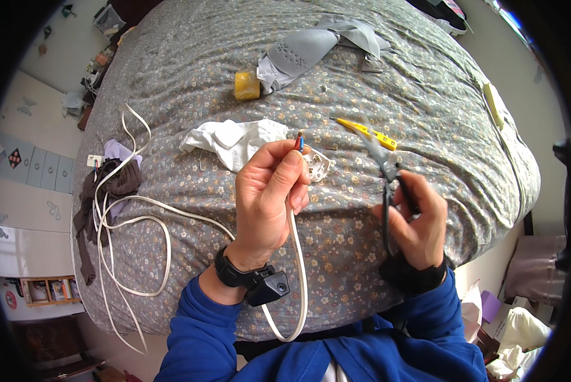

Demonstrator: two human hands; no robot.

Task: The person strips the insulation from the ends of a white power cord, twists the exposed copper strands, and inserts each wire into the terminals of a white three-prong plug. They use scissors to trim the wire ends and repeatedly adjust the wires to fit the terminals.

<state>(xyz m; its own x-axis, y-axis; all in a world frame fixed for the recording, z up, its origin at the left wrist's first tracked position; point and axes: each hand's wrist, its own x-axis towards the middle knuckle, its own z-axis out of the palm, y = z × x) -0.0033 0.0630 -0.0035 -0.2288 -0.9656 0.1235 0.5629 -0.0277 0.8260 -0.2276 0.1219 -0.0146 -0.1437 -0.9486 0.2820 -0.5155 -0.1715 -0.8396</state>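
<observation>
White cable point(301, 267) is pinched by the left hand point(266, 197) mid-frame, apparently steadying its coloured wires point(300, 142); the right hand point(420, 223) grips scissors point(388, 169).

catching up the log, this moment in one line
left hand: white cable, coloured wires | right hand: scissors | bedcover: yellow tool

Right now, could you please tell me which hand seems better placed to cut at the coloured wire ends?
Probably the right hand: it holds the black-handled scissors, to the right of the coloured wire ends. The left hand is occupied, pinching the white cable near those ends.
</observation>
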